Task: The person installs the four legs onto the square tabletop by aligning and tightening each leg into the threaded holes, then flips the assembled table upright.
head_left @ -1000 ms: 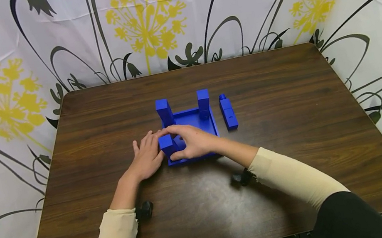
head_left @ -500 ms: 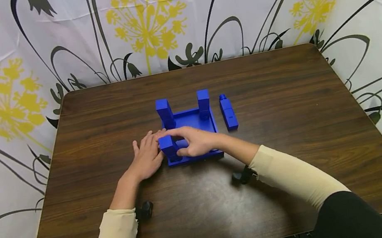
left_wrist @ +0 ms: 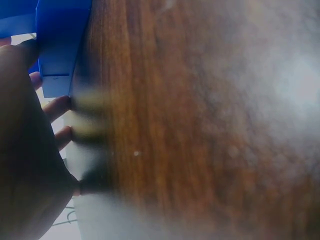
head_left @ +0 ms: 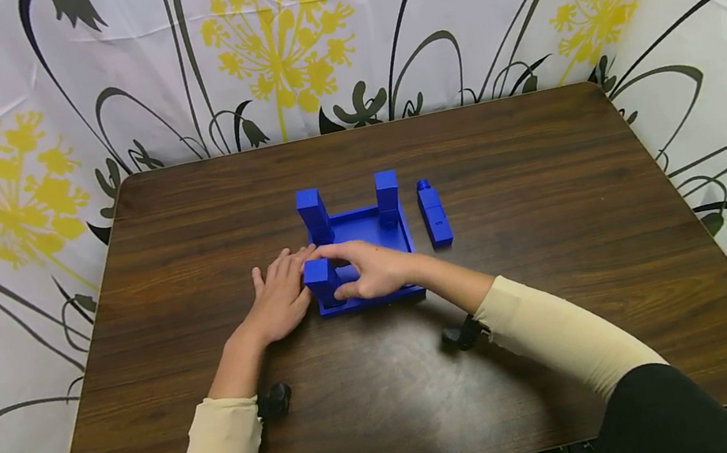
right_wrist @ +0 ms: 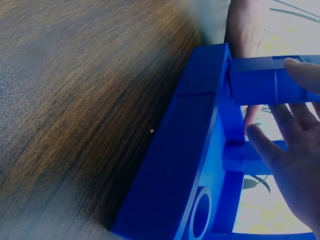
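Note:
A blue square tray-like base [head_left: 376,302] lies on the table with three square posts standing in its corners. My right hand [head_left: 377,266] grips the near-left post [head_left: 318,274], thumb on the near side and fingers reaching round the far side. In the right wrist view this post [right_wrist: 252,80] meets the base's corner, and a round socket [right_wrist: 201,212] shows in another corner. My left hand [head_left: 277,301] lies with straight, spread fingers against the base's left side. The far-left post [head_left: 311,211] and far-right post [head_left: 387,192] stand upright.
A loose blue post [head_left: 435,216] with a round threaded-looking end lies just right of the base. All of it is on a brown wood-grain table [head_left: 551,227]. Behind the table hangs a white cloth [head_left: 373,24] printed with flowers.
My right hand has shifted slightly on the near-left post, its fingers and thumb changing position round it. The left hand, the base and the loose post stay in place.

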`<state>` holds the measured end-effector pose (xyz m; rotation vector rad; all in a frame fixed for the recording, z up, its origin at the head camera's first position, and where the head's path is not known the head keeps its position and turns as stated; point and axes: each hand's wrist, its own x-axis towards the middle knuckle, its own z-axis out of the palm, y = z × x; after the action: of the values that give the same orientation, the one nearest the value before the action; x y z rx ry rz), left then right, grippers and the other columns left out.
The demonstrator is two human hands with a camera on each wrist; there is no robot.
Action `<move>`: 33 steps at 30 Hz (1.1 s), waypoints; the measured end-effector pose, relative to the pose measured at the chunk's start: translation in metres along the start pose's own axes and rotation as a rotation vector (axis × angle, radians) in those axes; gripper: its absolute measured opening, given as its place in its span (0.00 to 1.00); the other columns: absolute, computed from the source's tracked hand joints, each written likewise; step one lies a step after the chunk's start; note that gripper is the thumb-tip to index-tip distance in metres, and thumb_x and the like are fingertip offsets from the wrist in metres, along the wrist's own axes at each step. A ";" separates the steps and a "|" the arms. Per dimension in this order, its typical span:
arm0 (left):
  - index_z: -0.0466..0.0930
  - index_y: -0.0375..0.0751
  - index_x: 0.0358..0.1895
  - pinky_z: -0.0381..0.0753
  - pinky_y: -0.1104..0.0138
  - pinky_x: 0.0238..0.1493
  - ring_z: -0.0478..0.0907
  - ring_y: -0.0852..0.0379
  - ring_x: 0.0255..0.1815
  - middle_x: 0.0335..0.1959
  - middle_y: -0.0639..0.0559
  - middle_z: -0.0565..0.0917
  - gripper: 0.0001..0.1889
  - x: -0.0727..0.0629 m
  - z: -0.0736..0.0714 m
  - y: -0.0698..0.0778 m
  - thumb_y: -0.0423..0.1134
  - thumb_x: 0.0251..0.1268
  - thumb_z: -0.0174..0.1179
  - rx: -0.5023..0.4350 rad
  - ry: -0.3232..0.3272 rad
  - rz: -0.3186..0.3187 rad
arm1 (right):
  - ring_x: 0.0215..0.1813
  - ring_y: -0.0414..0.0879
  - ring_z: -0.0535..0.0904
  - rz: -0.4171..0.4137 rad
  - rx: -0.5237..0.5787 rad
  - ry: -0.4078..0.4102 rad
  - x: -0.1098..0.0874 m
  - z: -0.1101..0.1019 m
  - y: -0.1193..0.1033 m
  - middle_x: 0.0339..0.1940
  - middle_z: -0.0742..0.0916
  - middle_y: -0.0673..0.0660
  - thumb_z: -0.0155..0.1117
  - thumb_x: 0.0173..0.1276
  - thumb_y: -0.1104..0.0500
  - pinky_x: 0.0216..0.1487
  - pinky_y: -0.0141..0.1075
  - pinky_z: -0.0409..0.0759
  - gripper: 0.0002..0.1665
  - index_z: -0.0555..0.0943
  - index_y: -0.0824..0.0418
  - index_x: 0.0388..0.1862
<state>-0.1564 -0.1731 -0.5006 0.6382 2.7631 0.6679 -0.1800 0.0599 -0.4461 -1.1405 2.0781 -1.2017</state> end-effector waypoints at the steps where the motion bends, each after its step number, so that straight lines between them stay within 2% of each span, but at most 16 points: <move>1: 0.46 0.53 0.79 0.28 0.30 0.63 0.40 0.38 0.78 0.77 0.44 0.53 0.32 0.000 0.000 0.000 0.42 0.75 0.43 -0.001 0.001 0.000 | 0.71 0.46 0.66 0.004 -0.005 0.005 0.000 0.000 0.000 0.70 0.73 0.56 0.67 0.65 0.66 0.69 0.35 0.63 0.35 0.68 0.63 0.70; 12: 0.47 0.57 0.78 0.29 0.30 0.64 0.41 0.40 0.78 0.76 0.44 0.56 0.30 0.001 0.002 -0.001 0.47 0.78 0.43 0.000 0.016 -0.005 | 0.59 0.46 0.77 0.013 -0.074 0.088 0.001 0.003 -0.002 0.57 0.82 0.54 0.75 0.59 0.61 0.62 0.40 0.72 0.31 0.74 0.61 0.60; 18: 0.48 0.56 0.78 0.28 0.30 0.64 0.40 0.40 0.78 0.76 0.43 0.56 0.30 0.001 0.001 0.000 0.50 0.78 0.44 -0.004 0.014 -0.009 | 0.55 0.44 0.79 0.033 -0.162 0.111 0.002 0.005 -0.002 0.51 0.85 0.51 0.77 0.59 0.57 0.60 0.39 0.73 0.28 0.77 0.59 0.56; 22: 0.48 0.56 0.78 0.28 0.30 0.64 0.40 0.40 0.78 0.76 0.43 0.56 0.30 0.001 0.001 0.000 0.49 0.78 0.44 -0.002 0.011 -0.012 | 0.55 0.42 0.79 0.050 -0.219 0.123 0.001 0.006 -0.003 0.51 0.85 0.50 0.77 0.59 0.54 0.58 0.37 0.73 0.30 0.77 0.58 0.58; 33: 0.47 0.56 0.78 0.28 0.30 0.64 0.40 0.40 0.78 0.76 0.43 0.55 0.31 0.001 0.002 -0.002 0.44 0.77 0.46 -0.010 0.003 -0.004 | 0.49 0.39 0.81 0.067 -0.220 0.164 0.002 0.009 0.000 0.48 0.86 0.49 0.78 0.56 0.52 0.53 0.39 0.76 0.29 0.78 0.54 0.56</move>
<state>-0.1579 -0.1733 -0.5029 0.6300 2.7612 0.6813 -0.1744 0.0540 -0.4501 -1.0885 2.4018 -1.0880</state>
